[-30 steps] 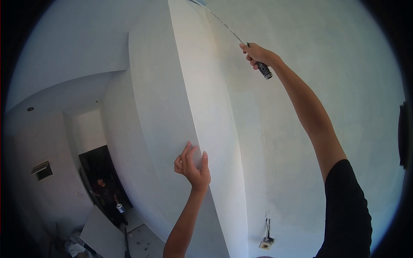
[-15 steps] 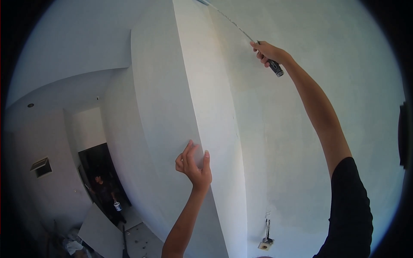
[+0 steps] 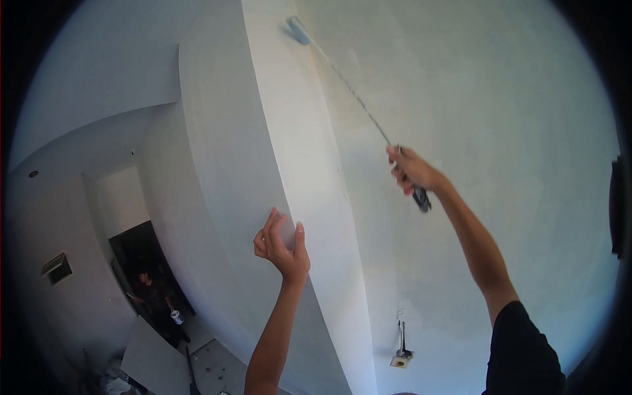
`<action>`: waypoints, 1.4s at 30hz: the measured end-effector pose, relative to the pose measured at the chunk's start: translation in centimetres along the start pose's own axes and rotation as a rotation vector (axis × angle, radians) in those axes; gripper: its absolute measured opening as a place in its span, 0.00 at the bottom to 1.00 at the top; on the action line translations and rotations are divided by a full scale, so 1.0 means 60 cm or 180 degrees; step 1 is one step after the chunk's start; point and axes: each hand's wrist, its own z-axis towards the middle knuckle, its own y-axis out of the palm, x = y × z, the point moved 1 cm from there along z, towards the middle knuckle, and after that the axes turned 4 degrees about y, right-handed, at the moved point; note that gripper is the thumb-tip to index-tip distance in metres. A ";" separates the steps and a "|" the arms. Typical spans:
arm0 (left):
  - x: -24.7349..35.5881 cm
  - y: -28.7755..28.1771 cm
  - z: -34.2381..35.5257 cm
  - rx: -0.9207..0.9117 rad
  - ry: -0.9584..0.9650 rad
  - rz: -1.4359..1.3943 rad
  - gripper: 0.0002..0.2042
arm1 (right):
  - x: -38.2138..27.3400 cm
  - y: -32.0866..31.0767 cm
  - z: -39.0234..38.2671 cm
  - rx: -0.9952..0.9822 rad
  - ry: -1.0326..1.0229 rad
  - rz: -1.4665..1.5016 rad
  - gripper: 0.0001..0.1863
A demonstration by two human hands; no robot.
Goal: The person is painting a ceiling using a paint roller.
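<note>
My right hand [image 3: 416, 172] is closed round the dark handle of a paint roller [image 3: 359, 100]. Its thin, paint-spattered rod slants up and left to a small blue-and-white roller head [image 3: 297, 30], which lies against the narrow pale face of a projecting wall corner [image 3: 289, 131]. Lower down, my left hand [image 3: 282, 249] rests at the corner's edge, thumb on the pale face and bent fingers on the shaded side. Nothing shows in that hand; its fingers are apart.
A wall box with loose wires [image 3: 401, 359] sits low on the right wall. At the far left, another person [image 3: 155, 296] stands by a dark doorway with a white bucket [image 3: 176, 317]. A leaning board [image 3: 151, 359] and a bag-like heap [image 3: 115, 383] are on the floor.
My right hand has come down with the paint roller, and the roller head has come into full view lower on the narrow face. My left hand stays at the corner edge.
</note>
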 end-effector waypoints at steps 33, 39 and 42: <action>-0.011 0.060 -0.050 0.0121 0.0112 -0.0020 0.14 | -0.082 0.143 0.174 0.1657 -0.0923 -0.0308 0.28; 0.050 0.017 -0.009 -0.0023 0.0423 -0.0695 0.14 | 0.027 0.193 0.108 0.2209 -0.0849 -0.0992 0.27; 0.059 -0.016 0.067 -0.0003 0.0747 -0.1225 0.12 | -0.133 0.217 0.135 0.1918 -0.0664 -0.0549 0.27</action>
